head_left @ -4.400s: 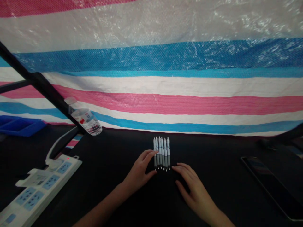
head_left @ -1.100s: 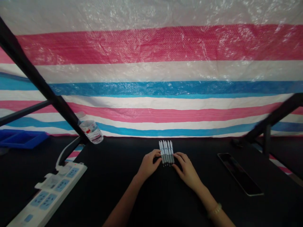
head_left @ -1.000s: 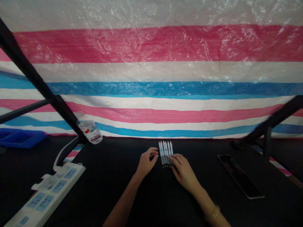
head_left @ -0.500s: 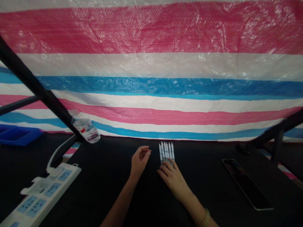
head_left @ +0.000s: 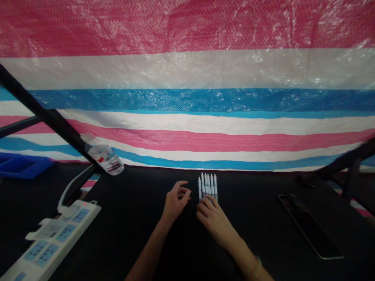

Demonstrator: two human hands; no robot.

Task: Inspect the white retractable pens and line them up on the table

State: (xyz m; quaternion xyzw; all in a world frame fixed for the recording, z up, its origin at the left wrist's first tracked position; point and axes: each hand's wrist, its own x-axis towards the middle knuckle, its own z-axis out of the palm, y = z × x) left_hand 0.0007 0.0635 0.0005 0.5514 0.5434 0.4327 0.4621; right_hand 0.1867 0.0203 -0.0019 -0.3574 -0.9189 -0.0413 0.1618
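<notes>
Head view: your right hand [head_left: 215, 220] covers the pens' [head_left: 208, 185] lower ends, grip unclear; leftmost pen now sits lower. Left hand [head_left: 175, 201] beside them, loosely curled, empty. Black table [head_left: 123, 234] beneath, striped sheet [head_left: 187, 97] beyond both.

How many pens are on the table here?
6 pens, side by side in one row; the leftmost pen sits slightly nearer the wearer. The right hand covers some lower ends, so another might be hidden beneath it.
</notes>
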